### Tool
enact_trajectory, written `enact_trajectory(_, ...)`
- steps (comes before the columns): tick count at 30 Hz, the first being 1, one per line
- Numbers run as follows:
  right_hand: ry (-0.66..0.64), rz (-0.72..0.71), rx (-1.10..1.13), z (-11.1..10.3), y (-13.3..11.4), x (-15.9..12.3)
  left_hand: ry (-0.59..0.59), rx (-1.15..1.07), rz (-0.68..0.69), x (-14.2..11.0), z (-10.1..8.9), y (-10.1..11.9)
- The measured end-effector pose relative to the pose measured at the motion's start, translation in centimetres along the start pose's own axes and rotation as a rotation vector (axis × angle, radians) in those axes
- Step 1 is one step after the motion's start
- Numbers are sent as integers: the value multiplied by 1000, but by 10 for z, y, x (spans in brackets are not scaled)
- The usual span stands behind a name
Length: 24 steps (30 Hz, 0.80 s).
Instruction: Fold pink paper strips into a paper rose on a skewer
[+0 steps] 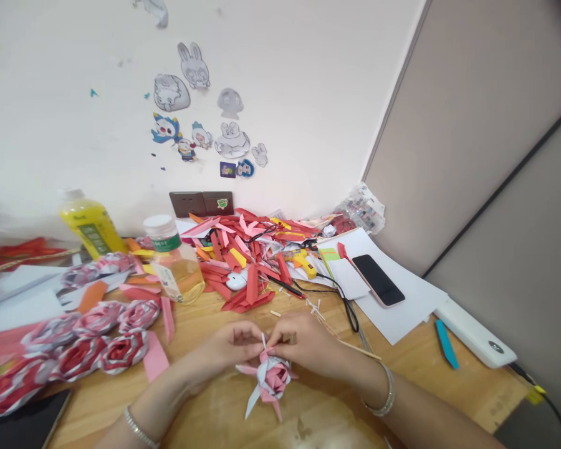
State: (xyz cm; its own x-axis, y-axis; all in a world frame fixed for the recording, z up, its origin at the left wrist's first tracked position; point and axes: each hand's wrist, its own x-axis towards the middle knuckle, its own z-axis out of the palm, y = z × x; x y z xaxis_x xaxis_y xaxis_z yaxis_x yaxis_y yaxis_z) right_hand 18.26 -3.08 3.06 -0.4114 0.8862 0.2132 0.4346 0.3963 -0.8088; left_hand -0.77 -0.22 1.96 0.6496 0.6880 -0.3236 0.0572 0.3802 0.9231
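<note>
Near the front of the wooden table (327,399), a pink and white paper flower (275,377) hangs between my hands, its loose strip ends sticking out below and to the sides. My left hand (236,346) pinches a strip at the flower's upper edge, thumb and fingertips together. From the other side my right hand (299,340) is closed on the same upper edge, its fingertips nearly meeting the left ones. A narrow white strip end pokes up between them. Just what each fingertip grips is partly hidden.
Finished paper flowers (124,352) lie at left, near a plastic jar (175,268) and a yellow bottle (91,221). Folded red and pink strips (250,249) pile up behind, beside a yellow glue gun (303,263). Right are a phone (378,280), white paper (388,324) and a power strip (477,333).
</note>
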Motion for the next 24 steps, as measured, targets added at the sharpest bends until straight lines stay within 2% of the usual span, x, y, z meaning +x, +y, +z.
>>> enact_trajectory(4,-15,-38,-12,-2,0,0,-32,-19,64,5,-1,-8)
enact_trajectory(11,-72,-256,-102,-8,2,3,-32,26,125,10,0,-9)
enact_trajectory(15,-159,-357,-143,-13,3,3,-30,42,139,10,1,-7)
enact_trajectory(20,-177,-265,-150,-17,-3,2,-15,65,198,11,-1,-5)
enact_trajectory(24,-176,-263,-84,-14,-7,3,5,56,212,13,-2,-7)
